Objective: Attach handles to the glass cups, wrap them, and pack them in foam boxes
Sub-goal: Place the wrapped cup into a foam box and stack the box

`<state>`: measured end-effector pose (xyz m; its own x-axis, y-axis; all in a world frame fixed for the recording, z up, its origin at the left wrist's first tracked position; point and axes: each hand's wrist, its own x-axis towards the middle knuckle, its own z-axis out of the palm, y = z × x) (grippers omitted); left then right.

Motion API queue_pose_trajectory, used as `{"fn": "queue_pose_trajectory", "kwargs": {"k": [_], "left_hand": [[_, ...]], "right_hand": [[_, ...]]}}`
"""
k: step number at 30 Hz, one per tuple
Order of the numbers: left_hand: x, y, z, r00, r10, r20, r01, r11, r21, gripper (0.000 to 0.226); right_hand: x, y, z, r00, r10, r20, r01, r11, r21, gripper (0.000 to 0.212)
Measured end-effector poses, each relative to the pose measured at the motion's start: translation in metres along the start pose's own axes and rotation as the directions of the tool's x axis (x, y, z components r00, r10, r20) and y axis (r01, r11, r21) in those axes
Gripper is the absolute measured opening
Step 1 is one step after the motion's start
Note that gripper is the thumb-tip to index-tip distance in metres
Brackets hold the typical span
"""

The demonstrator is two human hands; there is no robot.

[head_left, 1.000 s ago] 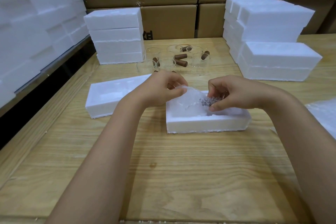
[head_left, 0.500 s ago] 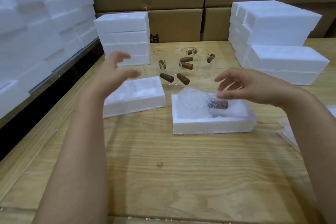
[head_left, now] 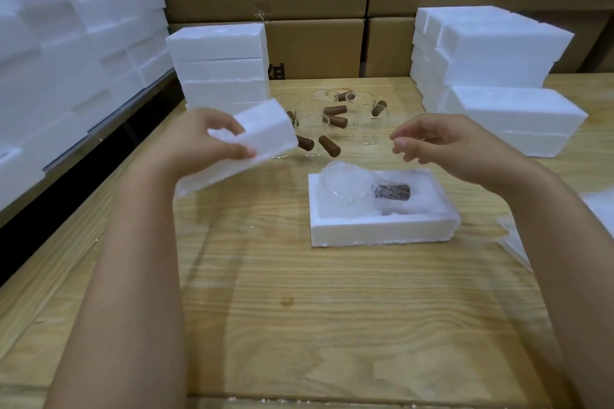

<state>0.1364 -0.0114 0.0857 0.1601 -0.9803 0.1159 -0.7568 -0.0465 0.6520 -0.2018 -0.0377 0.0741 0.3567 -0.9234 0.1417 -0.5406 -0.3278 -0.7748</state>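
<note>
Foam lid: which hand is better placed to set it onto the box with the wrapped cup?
Left. The left hand grips the foam lid, raised beside the foam box base holding the wrapped cup; the right hand hovers empty.

1.0 s back: both grips down on the wrapped cup [head_left: 345, 186] in the foam base [head_left: 382, 229]. Now: both off it. Left grip [head_left: 199, 146] has gone left and taken the foam lid [head_left: 265, 133] that lay flat on the worktop [head_left: 332, 309] beside the base. It holds the lid clear and tilted. Right grip [head_left: 442, 146] has risen above the base's far edge, fingers loose, holding nothing.
</note>
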Motion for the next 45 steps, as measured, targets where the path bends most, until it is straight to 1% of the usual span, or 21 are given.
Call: {"fn": "queue_pose_trajectory", "kwargs": {"k": [2,4,7,10,13,15,17,19,20,22,24,26,27,28,29,31,33,37,39,42,45], "left_hand": [[-0.005,0.012,-0.007,0.990,0.076,-0.117,-0.085,0.994,-0.071,0.021],[-0.007,0.027,-0.001,0.948,0.186,-0.256,-0.245,0.944,-0.222,0.016],[-0.003,0.050,0.031,0.900,0.164,-0.403,-0.388,0.724,-0.571,0.016],[-0.002,0.066,0.065,0.925,0.121,-0.361,-0.370,0.507,-0.778,0.019],[-0.004,0.075,0.085,0.962,0.135,-0.237,-0.263,0.239,-0.935,0.024],[-0.007,0.080,0.094,0.975,0.171,-0.145,-0.171,0.144,-0.975,0.024],[-0.011,0.084,0.102,0.974,0.223,-0.046,-0.071,0.108,-0.992,0.025],[-0.014,0.084,0.103,0.958,0.285,0.030,-0.021,0.177,-0.984,0.034],[-0.014,0.082,0.101,0.941,0.332,0.069,-0.007,0.221,-0.975,0.041],[-0.012,0.076,0.091,0.882,0.446,0.152,0.026,0.275,-0.961,0.059],[-0.008,0.068,0.077,0.830,0.512,0.221,0.081,0.281,-0.956,0.091],[-0.004,0.063,0.064,0.840,0.477,0.258,0.107,0.320,-0.941,0.112],[-0.003,0.061,0.060,0.857,0.436,0.273,0.098,0.382,-0.919,0.116],[-0.002,0.060,0.056,0.872,0.396,0.288,0.081,0.463,-0.883,0.113],[-0.001,0.058,0.054,0.883,0.363,0.298,0.057,0.547,-0.835,0.100],[0.001,0.052,0.050,0.894,0.308,0.325,0.019,0.698,-0.716,0.066],[0.003,0.045,0.046,0.885,0.282,0.371,0.007,0.789,-0.615,0.053],[0.001,0.034,0.039,0.814,0.287,0.504,0.033,0.845,-0.534,0.057],[0.000,0.033,0.039,0.807,0.274,0.524,0.021,0.872,-0.489,0.041],[0.000,0.031,0.041,0.811,0.257,0.526,0.023,0.884,-0.467,0.010],[0.001,0.029,0.043,0.813,0.242,0.529,0.038,0.885,-0.463,0.020]], "right_hand": [[0.002,-0.001,0.003,0.998,-0.036,-0.049,0.038,0.998,0.043,0.017],[0.003,-0.004,0.008,0.994,-0.056,-0.097,0.065,0.993,0.096,0.013],[0.008,-0.008,0.018,0.986,-0.056,-0.157,0.088,0.975,0.203,0.016],[0.012,-0.009,0.026,0.977,-0.015,-0.212,0.082,0.947,0.311,0.018],[0.014,-0.009,0.027,0.942,0.113,-0.317,0.059,0.872,0.486,0.012],[0.014,-0.008,0.024,0.934,0.226,-0.276,-0.003,0.778,0.628,0.022],[0.013,-0.006,0.019,0.941,0.303,-0.151,-0.078,0.627,0.775,0.029],[0.012,-0.003,0.014,0.941,0.331,-0.063,-0.118,0.499,0.858,0.024],[0.011,-0.001,0.011,0.939,0.339,-0.058,-0.120,0.481,0.869,0.019],[0.008,0.006,0.002,0.942,0.329,-0.062,-0.110,0.479,0.871,0.016],[0.005,0.013,-0.010,0.966,0.258,-0.024,-0.105,0.474,0.874,0.029],[0.000,0.018,-0.023,0.980,0.197,0.013,-0.118,0.529,0.840,0.045],[-0.003,0.020,-0.029,0.986,0.163,0.037,-0.127,0.591,0.796,0.050],[-0.005,0.023,-0.033,0.990,0.123,0.069,-0.133,0.652,0.746,0.052],[-0.007,0.025,-0.036,0.990,0.091,0.104,-0.138,0.695,0.706,0.053],[-0.009,0.028,-0.040,0.983,0.067,0.169,-0.163,0.731,0.663,0.051],[-0.011,0.031,-0.042,0.972,0.075,0.222,-0.202,0.745,0.636,0.051],[-0.012,0.035,-0.042,0.947,0.087,0.311,-0.250,0.807,0.535,0.051],[-0.012,0.036,-0.041,0.935,0.105,0.340,-0.269,0.835,0.480,0.052],[-0.012,0.034,-0.039,0.924,0.143,0.354,-0.311,0.820,0.480,0.051],[-0.013,0.033,-0.037,0.917,0.170,0.361,-0.326,0.842,0.430,0.061]]}}
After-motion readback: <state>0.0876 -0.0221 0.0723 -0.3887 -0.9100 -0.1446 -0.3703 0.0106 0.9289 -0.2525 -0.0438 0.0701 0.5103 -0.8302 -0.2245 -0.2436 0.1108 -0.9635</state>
